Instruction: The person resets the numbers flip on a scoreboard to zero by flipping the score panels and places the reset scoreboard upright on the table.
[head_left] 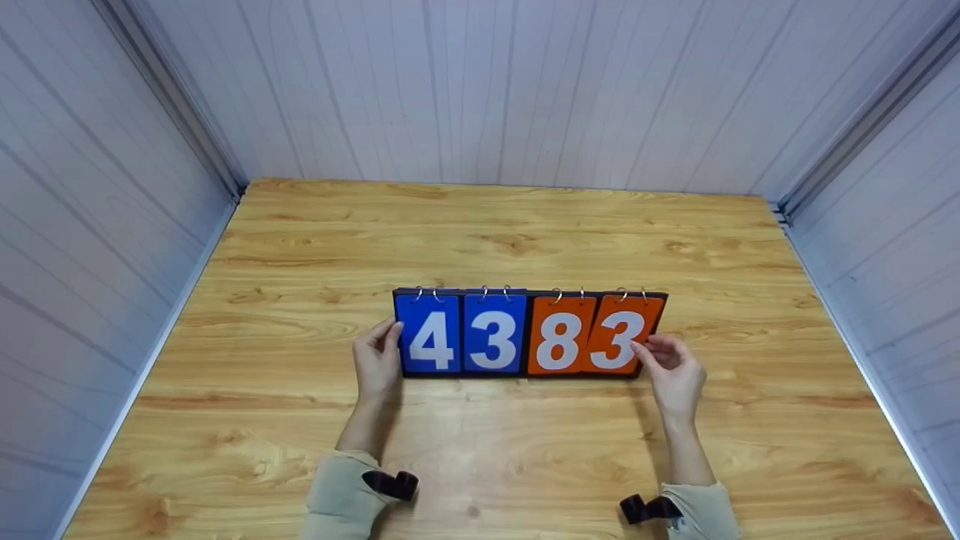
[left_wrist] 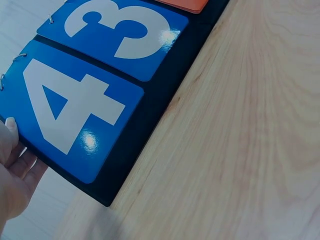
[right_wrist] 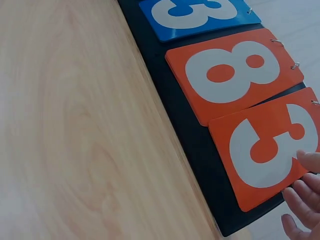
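Observation:
A tabletop flip scoreboard (head_left: 525, 334) with a black base stands tilted on the table, its ring-bound number cards reading 4, 3, 8, 3. My left hand (head_left: 377, 360) grips its left edge, thumb in front beside the blue 4 card (left_wrist: 75, 110) and the other fingers behind. At the right end, my right hand (head_left: 677, 375) pinches the outer orange 3 card (right_wrist: 270, 150). The right thumb (right_wrist: 310, 160) lies on that card's face, while the other fingers are at its outer side. This card sits slightly askew against the orange 8 card (right_wrist: 232, 75).
The scoreboard is near the middle of a wood-grain table (head_left: 487, 240). Pale panel walls (head_left: 465, 90) rise behind and on both sides. Each sleeved wrist wears a black strap with a small camera (head_left: 405, 486).

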